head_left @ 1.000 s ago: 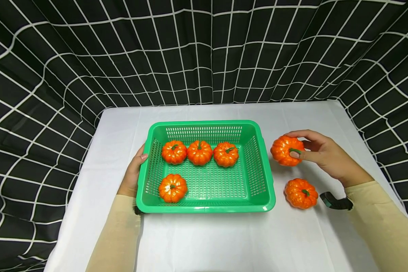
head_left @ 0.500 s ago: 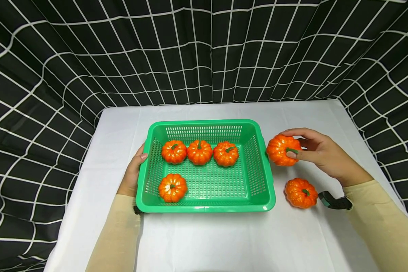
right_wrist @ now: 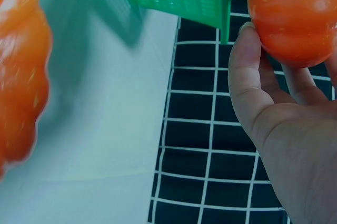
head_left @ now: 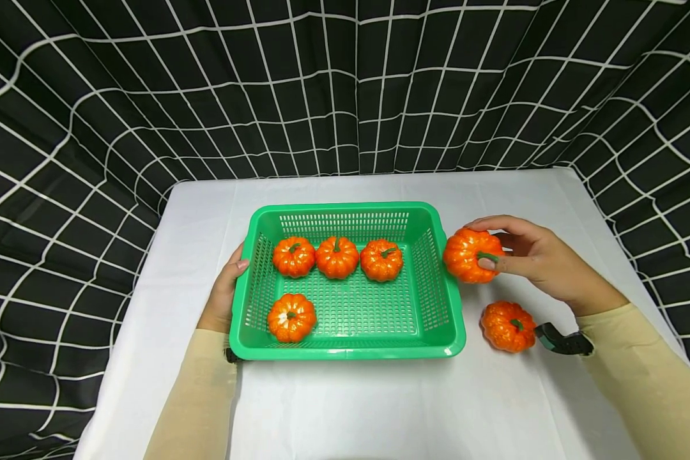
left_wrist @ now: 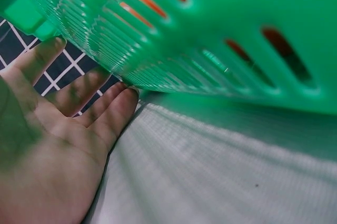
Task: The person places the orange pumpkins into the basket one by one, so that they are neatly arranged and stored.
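In the head view, my left hand (head_left: 225, 291) holds the left side of a green plastic basket (head_left: 345, 353), thumb on its rim. The fingertips (left_wrist: 124, 95) meet the slotted outer wall low down in the left wrist view. Beyond the basket's right side, my right hand (head_left: 531, 259) grips a shiny orange toy pumpkin (head_left: 468, 255) by its side, thumb beside the green stem. This pumpkin overlaps the basket's right rim. Three pumpkins, one of them the middle pumpkin (head_left: 337, 259), line the basket's back; another pumpkin (head_left: 292, 318) sits at its front left.
One more pumpkin (head_left: 508, 326) lies on the white tablecloth (head_left: 368, 409) below my right hand, close to the dark wrist strap (head_left: 563, 340). Black cloth with a white grid (head_left: 345, 96) hangs behind the table and along both sides.
My right hand has moved slightly left with its pumpkin, from beside the basket to overlapping the right rim. The left hand, the basket and the other pumpkins stay in place.
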Demonstrator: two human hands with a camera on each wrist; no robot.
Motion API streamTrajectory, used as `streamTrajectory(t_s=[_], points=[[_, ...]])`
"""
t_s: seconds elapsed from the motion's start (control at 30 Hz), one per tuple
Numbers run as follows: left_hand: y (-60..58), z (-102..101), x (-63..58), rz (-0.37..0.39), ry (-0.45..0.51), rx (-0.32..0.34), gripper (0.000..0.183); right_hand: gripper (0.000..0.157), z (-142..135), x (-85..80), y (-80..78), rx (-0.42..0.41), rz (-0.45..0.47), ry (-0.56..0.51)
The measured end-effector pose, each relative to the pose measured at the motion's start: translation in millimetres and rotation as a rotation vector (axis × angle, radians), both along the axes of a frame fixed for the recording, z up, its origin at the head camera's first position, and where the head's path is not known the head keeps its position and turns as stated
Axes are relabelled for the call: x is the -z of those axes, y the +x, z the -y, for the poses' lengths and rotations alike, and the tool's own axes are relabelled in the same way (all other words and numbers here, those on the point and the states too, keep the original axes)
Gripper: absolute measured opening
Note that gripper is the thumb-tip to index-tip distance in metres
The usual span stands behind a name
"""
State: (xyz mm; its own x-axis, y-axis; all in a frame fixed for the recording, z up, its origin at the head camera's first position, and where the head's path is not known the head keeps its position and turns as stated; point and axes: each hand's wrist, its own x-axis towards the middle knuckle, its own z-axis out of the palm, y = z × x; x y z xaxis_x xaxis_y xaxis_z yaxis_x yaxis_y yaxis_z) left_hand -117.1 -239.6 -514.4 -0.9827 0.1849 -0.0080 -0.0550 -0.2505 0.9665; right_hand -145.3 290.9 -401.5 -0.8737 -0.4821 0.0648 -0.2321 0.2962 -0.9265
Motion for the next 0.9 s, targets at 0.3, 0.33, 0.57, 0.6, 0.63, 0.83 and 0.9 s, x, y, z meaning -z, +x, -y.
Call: streamTrajectory(t_s=[0.3,0.33,0.57,0.6,0.63,0.83,0.9], points=[[-2.8,2.5,3.9,-0.013,0.008,0.006,0.073,0.048,12.2,-3.0,1.2,-0.037,0.03,-0.018],[-3.1,2.7,4.3,-0.014,0.007,0.005,0.073,0.048,13.5,-2.7,1.2,-0.043,0.03,-0.017],[-4.0,3.3,4.9,-0.03,0.009,0.014,0.072,0.05,22.9,0.2,1.3,-0.108,0.035,-0.029],[-3.8,3.3,4.8,-0.03,0.01,0.016,0.072,0.05,24.2,0.4,1.4,-0.113,0.031,-0.029],[-3.6,3.4,4.7,-0.029,0.01,0.016,0.072,0.051,25.6,0.7,1.5,-0.119,0.027,-0.029],[-3.0,4.1,4.7,-0.029,0.015,0.018,0.072,0.053,34.5,-1.1,3.1,-0.145,0.018,-0.039],[-3.3,4.7,5.6,-0.034,0.021,0.023,0.072,0.053,37.9,-2.4,3.5,-0.16,0.019,-0.049]])
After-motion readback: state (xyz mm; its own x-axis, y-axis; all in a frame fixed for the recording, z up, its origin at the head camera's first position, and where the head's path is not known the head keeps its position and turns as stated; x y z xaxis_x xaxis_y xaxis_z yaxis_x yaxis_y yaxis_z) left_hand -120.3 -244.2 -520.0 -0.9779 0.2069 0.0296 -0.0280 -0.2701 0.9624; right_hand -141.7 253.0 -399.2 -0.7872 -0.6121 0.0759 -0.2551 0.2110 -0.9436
